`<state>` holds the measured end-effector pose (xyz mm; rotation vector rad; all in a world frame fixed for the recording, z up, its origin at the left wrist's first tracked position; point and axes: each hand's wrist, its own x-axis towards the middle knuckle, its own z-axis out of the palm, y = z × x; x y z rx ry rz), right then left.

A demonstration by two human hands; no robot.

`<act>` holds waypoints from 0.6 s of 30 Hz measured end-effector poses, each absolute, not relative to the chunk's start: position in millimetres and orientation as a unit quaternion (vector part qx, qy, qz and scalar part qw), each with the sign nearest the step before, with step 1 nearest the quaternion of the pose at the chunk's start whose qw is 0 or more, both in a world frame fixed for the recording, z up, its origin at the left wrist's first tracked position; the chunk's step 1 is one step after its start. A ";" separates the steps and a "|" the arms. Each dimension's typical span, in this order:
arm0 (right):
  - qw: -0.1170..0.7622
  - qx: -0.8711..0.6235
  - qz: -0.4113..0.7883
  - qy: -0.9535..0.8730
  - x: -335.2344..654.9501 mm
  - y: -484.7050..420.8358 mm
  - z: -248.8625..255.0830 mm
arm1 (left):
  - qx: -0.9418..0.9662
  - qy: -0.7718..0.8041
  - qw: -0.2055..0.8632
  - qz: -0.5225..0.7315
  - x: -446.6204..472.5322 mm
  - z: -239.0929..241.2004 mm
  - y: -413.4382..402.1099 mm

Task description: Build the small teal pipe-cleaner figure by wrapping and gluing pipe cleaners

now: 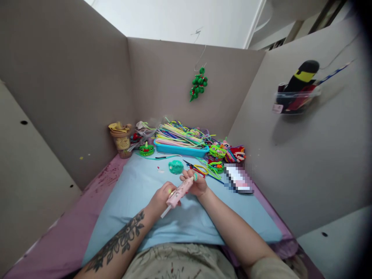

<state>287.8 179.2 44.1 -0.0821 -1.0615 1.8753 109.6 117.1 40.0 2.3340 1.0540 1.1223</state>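
over blue cloth (123, 201), the left hand (163, 195) holds a glue gun (179, 193) (pink).

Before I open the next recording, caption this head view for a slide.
Left hand grips a pink glue gun, its nozzle by the right hand; pipe cleaners heap a blue tray beyond.

A pink patterned glue gun (180, 192) is held slantwise in the left hand (162, 195), with a white stick (166, 211) protruding from its rear. Beside its tip, a small teal piece (195, 177) is held by the right hand (200, 186).
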 end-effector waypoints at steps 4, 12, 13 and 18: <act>0.472 -0.038 0.765 -0.437 287.0 178.8 43.2 | 0.822 0.376 0.165 0.395 109.7 39.4 116.8; 0.485 -0.070 0.756 -0.433 287.3 176.0 48.4 | 0.822 0.368 0.173 0.399 109.5 40.3 115.4; 0.489 -0.076 0.756 -0.429 287.2 175.8 49.4 | 0.821 0.370 0.176 0.397 109.5 40.8 115.2; 0.496 -0.082 0.758 -0.416 287.3 176.3 51.8 | 0.818 0.369 0.185 0.400 109.5 41.7 115.0</act>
